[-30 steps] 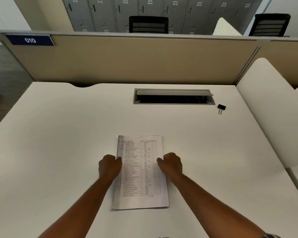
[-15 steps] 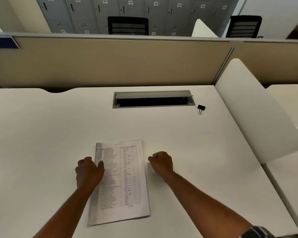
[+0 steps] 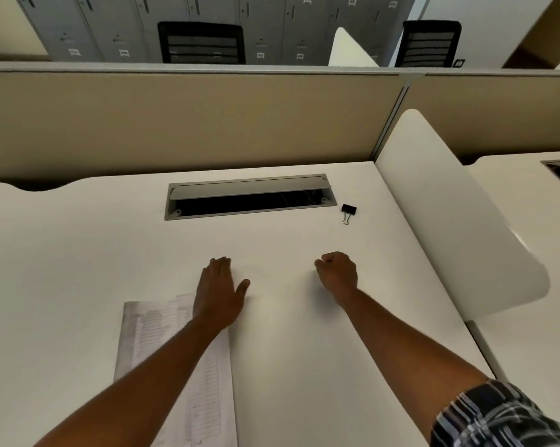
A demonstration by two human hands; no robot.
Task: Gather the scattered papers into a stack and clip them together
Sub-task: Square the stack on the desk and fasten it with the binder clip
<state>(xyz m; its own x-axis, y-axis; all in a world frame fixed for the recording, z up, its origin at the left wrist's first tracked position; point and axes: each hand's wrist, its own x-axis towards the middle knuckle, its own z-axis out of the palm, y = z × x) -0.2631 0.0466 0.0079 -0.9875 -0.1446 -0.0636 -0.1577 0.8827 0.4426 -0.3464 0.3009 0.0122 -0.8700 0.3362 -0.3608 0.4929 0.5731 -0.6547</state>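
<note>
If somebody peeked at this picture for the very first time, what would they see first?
Probably the two bare arms reaching over the white desk: the left hand lies flat with straight fingers at the top of the stack of printed papers, and the right hand is a fist holding nothing. Next, the small black binder clip lying alone beside the open cable slot.

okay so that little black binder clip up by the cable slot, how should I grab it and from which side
Pinch the binder clip by its black body, across the two flat faces, not by the thin wire loops that point toward you. It lies on the desk apart from the cable slot. Probably come from above with the right hand, which is nearer and holds nothing.
</note>
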